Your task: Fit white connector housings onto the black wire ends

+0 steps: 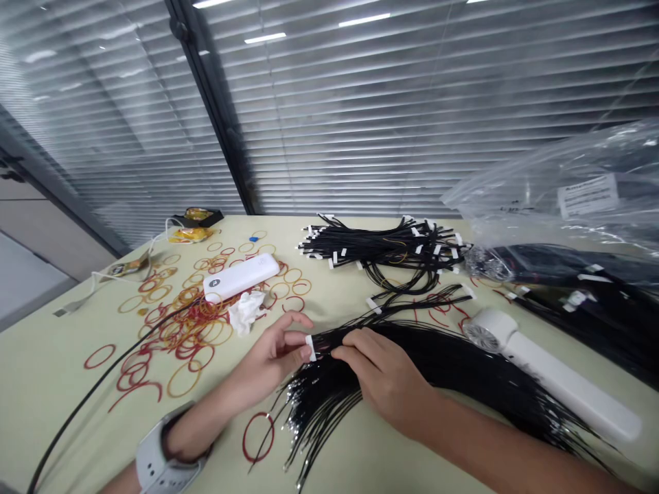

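Observation:
A loose spread of thin black cables (pixel 453 363) lies across the table in front of me. My left hand (pixel 270 360) pinches a single cable by its small white connector (pixel 311 347) between thumb and fingers. My right hand (pixel 384 377) rests on the cable spread just to the right of that connector, with fingers curled and pressed onto the wires. A grey watch (pixel 154 460) sits on my left wrist.
Many red and yellow rubber bands (pixel 180 322) lie scattered at the left, with a white power bank (pixel 241 276) and crumpled tissue (pixel 246 310). A tied cable bundle (pixel 391 250) lies further back. A white handheld fan (pixel 550 374) and a clear plastic bag of cables (pixel 571 199) are at the right.

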Tool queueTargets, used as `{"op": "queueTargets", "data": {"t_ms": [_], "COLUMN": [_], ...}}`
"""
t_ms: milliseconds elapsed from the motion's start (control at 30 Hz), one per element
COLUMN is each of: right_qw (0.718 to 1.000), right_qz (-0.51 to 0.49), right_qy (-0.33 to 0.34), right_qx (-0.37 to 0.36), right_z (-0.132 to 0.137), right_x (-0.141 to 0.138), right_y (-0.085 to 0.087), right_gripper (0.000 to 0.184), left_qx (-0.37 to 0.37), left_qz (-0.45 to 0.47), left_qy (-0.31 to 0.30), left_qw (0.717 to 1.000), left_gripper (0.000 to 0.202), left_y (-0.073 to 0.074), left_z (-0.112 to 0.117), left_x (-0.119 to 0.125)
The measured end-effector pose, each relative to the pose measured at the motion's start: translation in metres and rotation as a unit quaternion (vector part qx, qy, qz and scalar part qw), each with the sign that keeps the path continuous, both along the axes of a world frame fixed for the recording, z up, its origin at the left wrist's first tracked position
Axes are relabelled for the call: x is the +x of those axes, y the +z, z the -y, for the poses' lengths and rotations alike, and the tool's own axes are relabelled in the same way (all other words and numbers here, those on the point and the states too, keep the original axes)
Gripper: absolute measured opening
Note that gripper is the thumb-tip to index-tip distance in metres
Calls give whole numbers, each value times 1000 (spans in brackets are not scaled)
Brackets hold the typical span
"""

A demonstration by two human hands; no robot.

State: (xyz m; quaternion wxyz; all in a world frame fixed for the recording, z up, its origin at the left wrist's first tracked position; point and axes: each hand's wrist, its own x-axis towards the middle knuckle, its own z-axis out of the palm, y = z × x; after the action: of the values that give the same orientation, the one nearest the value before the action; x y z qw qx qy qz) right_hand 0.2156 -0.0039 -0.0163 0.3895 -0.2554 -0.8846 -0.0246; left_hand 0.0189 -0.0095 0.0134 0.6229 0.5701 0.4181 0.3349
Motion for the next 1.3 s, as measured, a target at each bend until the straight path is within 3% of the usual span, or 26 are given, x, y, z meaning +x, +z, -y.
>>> {"op": "queueTargets", "data": {"t_ms": [467, 933, 1100, 1300], "right_qw": [995, 993, 983, 997], "right_qz": [-62, -96, -168, -60], "right_qy": [30, 37, 42, -22], "right_qx": [-77, -58, -57, -46], "right_z": [-1, 7, 2, -3], "right_x": [-5, -9, 0, -1], "right_y": [0, 3, 4, 3], "right_gripper": [23, 22, 42, 31], "left_qx": [13, 3, 7, 2], "left_qz": [34, 61, 65, 55], "left_qy": [-16, 12, 35, 31], "left_qw": [999, 998, 997, 998], "left_gripper": [24, 28, 29, 28], "left_y": [0, -4, -6, -4], "left_z": [4, 6, 1, -1], "left_x": [6, 12, 8, 1]}}
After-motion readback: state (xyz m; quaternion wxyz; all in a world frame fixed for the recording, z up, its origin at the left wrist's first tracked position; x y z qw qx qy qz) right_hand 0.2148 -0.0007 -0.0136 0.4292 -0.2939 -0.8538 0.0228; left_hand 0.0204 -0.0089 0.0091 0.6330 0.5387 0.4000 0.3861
